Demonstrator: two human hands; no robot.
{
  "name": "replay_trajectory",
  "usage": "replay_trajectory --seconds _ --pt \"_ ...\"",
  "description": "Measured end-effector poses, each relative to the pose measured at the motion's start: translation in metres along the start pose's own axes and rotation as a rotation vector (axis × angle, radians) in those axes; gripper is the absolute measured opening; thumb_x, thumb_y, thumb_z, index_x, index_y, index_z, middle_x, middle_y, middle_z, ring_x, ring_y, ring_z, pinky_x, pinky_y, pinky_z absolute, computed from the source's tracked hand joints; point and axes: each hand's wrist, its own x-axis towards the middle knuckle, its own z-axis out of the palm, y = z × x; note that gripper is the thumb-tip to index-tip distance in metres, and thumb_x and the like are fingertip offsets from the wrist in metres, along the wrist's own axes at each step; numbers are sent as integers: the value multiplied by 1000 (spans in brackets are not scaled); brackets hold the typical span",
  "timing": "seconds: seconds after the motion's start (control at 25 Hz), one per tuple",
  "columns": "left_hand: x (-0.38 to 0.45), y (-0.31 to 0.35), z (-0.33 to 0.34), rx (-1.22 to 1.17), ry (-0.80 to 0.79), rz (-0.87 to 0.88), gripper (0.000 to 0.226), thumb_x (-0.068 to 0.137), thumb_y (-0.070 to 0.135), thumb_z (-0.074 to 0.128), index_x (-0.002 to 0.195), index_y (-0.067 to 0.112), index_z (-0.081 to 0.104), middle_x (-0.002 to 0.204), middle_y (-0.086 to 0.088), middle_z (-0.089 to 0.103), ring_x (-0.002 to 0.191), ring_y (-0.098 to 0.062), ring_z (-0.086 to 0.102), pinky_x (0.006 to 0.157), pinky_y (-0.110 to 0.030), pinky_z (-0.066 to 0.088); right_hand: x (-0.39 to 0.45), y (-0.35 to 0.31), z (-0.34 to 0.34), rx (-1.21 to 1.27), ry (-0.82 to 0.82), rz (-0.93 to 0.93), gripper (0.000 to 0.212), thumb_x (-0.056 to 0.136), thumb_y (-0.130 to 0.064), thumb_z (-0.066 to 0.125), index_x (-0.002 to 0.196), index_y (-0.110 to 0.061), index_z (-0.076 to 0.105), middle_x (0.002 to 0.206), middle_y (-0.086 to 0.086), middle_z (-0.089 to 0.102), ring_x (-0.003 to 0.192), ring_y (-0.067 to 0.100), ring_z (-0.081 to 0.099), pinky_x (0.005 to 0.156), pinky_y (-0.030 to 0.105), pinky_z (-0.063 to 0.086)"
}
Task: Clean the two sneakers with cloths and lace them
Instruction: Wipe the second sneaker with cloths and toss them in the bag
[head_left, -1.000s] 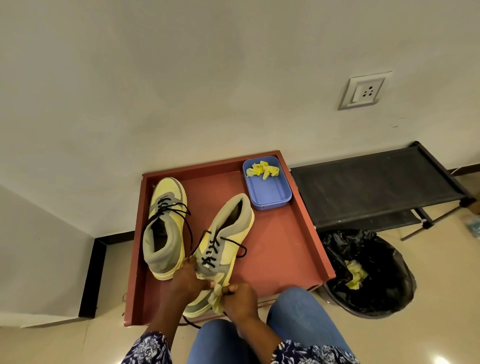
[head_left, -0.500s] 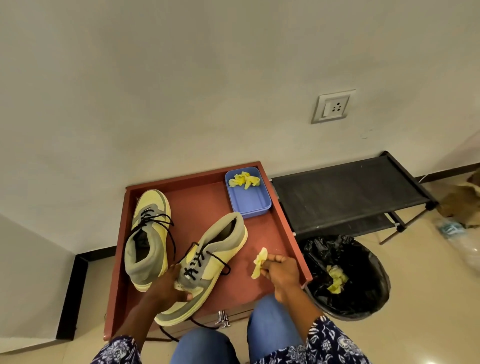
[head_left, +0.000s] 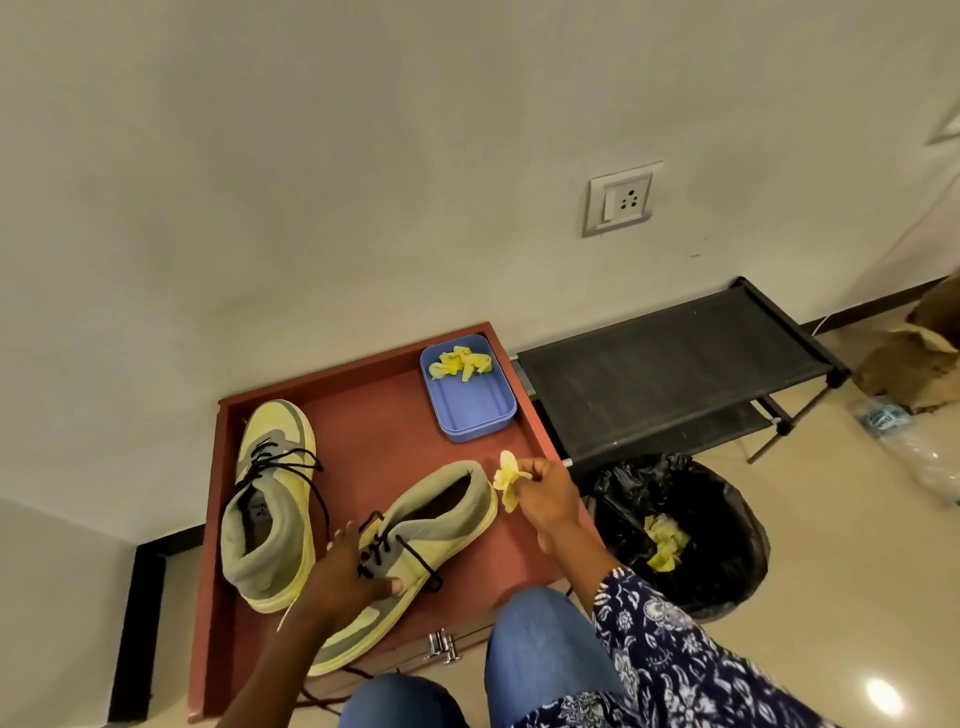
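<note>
The right hand (head_left: 545, 496) is pinching a small yellow cloth (head_left: 506, 480) between thumb and fingertips, just beside the heel of the near sneaker (head_left: 415, 545). The left hand (head_left: 345, 577) is gripping this sneaker across the laces. The cloth is looking light and limp; the sneaker seems soft on top, so the firm sole edge is the better hold. Both sneakers are lying on a red tray (head_left: 374, 415), the far sneaker (head_left: 270, 499) beside. A blue box (head_left: 472, 410) is holding more cloths; a black bin (head_left: 727, 545) is standing near.
</note>
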Motion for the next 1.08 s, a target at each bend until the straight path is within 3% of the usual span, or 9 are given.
replay_trajectory --seconds 0.12,0.24,0.32,0.44,0.56,0.68,0.84,0.92,1.08 --pt "0 2 11 32 90 12 60 79 14 68 133 8 41 128 -13 53 117 -29 51 94 -32 42 8 -3 15 -33 -88 13 19 82 -18 69 100 -14 69 92 -1 69 83 15 62 72 26 52" --pt "-1 0 17 9 121 11 64 83 11 64 140 7 34 140 -15 44 128 -29 44 102 -31 36 1 10 26 -126 -158 -6 26 88 -8 54 111 -14 66 105 8 69 97 23 62 77 29 48" --pt "1 -2 19 4 128 3 66 83 11 64 141 8 32 144 -13 41 131 -27 41 104 -31 34 -13 23 34 -186 -100 -67 35 88 0 45 116 -11 63 108 11 65 101 26 60 76 25 43" --pt "4 -4 20 -8 127 -15 68 82 10 65 142 9 32 145 -12 40 133 -27 39 107 -33 33 -42 31 46 -147 30 -63 32 89 0 45 117 -8 60 112 9 56 104 23 55 80 19 36" --pt "4 -5 20 -12 128 -22 68 81 12 66 142 11 34 142 -13 44 130 -28 42 106 -34 36 -67 37 58 -98 -10 1 36 92 -2 46 126 -8 54 121 8 50 113 19 51 86 14 34" --pt "2 -4 20 -4 124 -25 68 81 13 67 141 12 35 143 -13 43 129 -28 43 106 -34 37 -78 43 67 -19 -43 27 34 93 -6 48 127 -6 52 124 8 50 114 19 51 97 20 40" --pt "0 -1 18 -21 127 -15 70 81 11 67 142 14 33 149 -11 34 136 -24 34 108 -30 30 -58 33 61 68 67 36 23 92 -8 51 113 -3 60 108 5 53 95 12 51 72 10 40" --pt "-1 -1 16 -30 117 -13 70 81 10 67 142 14 33 149 -10 32 137 -24 34 107 -27 30 -39 29 56 62 101 2 18 91 -6 52 102 -2 65 103 12 61 88 15 53 65 13 40" --pt "-1 0 15 -61 102 -10 70 81 9 67 142 13 33 150 -11 31 136 -24 35 105 -26 32 8 21 46 -64 -32 -12 28 84 -1 51 100 -12 72 102 5 70 95 20 62 83 32 50"
